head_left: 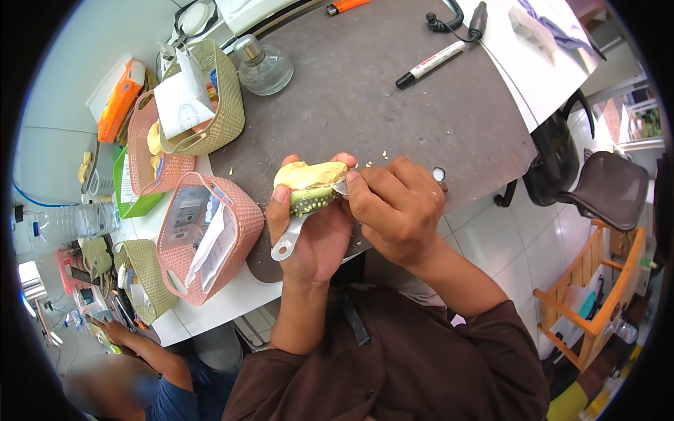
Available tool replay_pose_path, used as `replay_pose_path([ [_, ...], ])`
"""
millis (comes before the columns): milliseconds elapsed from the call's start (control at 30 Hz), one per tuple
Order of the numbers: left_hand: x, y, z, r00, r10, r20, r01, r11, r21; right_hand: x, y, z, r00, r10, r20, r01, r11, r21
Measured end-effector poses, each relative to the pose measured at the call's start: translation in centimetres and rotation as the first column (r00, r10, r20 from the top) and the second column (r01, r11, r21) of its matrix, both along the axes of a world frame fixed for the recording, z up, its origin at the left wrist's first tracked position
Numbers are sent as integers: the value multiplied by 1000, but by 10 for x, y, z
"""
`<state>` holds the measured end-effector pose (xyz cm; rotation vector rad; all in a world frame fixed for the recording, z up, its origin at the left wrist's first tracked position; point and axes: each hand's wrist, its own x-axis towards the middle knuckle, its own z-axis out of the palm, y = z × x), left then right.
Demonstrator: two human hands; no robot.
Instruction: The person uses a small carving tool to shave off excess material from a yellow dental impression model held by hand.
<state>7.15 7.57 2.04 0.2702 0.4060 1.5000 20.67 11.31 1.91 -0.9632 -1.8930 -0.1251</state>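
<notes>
"Fingers?"

"The left hand (319,245) curls around one smooth yellow-and-green lump (309,175) and one flat silver metal handle (292,234); the right hand (400,210) pinches a small shiny piece (341,188) (mostly hidden) at the lump's edge."

"Beyond?"

"One white, black-capped marker (432,62) with red lettering; two pink lattice-textured baskets (242,217)."

clr glass btl (267,71) nr olive bskt (229,118) | wht mkr (434,62) nr coiled cord (442,27) | pink bskt (243,228) w/ papers (213,247)
</notes>
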Motion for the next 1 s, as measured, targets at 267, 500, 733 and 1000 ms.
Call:
replay_pose_path([
  [267, 0, -2, 1, 999, 33, 36, -32, 999, -28, -4, 0, -3, 1000, 0, -21, -1, 999, -38],
  [500, -5, 4, 0, 997, 68, 31, -70, 997, 39, 28, 1, 18, 982, 180, -61, -190, 919, -345],
  [733, 9, 4, -3, 979, 166, -116, -150, 980, 131, 33, -19, 52, 930, 286, -231, -367, 760, -536],
  [1000, 4, 1, -9, 984, 161, -69, -145, 970, 195, 30, -30, 40, 910, 329, -254, -413, 775, -477],
])
